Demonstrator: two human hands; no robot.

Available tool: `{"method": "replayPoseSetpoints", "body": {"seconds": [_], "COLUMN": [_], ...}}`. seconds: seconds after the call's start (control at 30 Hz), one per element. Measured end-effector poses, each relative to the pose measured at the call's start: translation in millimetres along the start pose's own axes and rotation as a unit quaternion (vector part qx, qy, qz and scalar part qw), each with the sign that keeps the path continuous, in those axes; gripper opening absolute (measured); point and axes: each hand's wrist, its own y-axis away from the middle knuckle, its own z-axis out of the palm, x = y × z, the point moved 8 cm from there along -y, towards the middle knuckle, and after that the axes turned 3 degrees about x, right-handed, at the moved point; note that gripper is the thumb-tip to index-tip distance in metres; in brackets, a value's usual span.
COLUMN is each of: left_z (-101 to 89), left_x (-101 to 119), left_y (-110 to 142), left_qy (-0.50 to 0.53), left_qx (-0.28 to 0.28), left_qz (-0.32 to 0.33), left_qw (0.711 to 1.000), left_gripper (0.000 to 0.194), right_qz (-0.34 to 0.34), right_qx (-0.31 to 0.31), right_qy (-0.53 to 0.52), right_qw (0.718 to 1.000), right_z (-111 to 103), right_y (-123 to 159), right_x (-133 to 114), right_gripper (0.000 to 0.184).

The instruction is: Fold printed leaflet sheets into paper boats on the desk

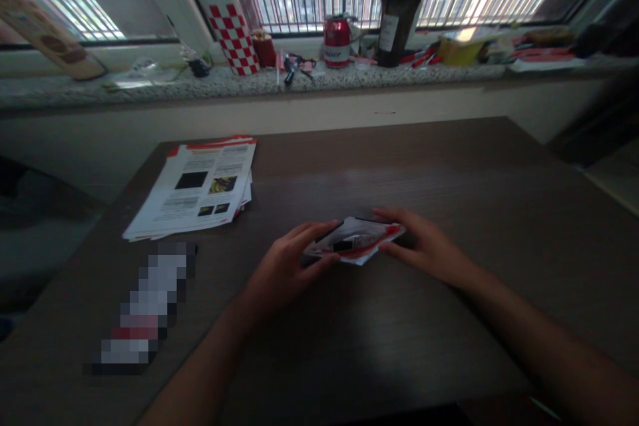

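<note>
A folded printed sheet, white with red and black patches, lies low over the dark wooden table. My left hand grips its left edge, thumb below and fingers curled over the top. My right hand pinches its right edge between thumb and fingers. Both hands hold the sheet between them near the table's middle.
A stack of red-edged printed leaflets lies at the table's left. A blurred, pixelated object sits near the left front. The stone windowsill carries a red can, a dark cup, a checkered carton and clutter.
</note>
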Motion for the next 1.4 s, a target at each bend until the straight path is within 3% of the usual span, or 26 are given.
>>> {"method": "replayPoseSetpoints", "body": {"seconds": [0.23,0.7,0.9,1.4], "left_z": [2.7,3.6,-0.2,-2.0], "left_x": [-7,-10,-9,-21], "left_y": [5,4,6,0], "left_qy": [0.032,0.020,0.004,0.014], "left_qx": [-0.029,-0.027,0.000,0.042], "left_qz": [0.010,0.007,0.028,-0.019], "left_qw": [0.999,0.999,1.000,0.999], "left_gripper": [0.054,0.057,0.051,0.039], "right_qz": [0.001,-0.027,-0.010,0.053], "right_qx": [-0.003,0.001,0.021,0.019], "right_qy": [-0.007,0.013,0.019,0.003], "right_qw": [1.000,1.000,1.000,0.998], "right_z": [-2,1,-8,-7], "right_y": [3,2,-3,-6], "right_x": [2,-4,-2,12], "right_gripper": [0.048,0.042,0.037,0.045]}}
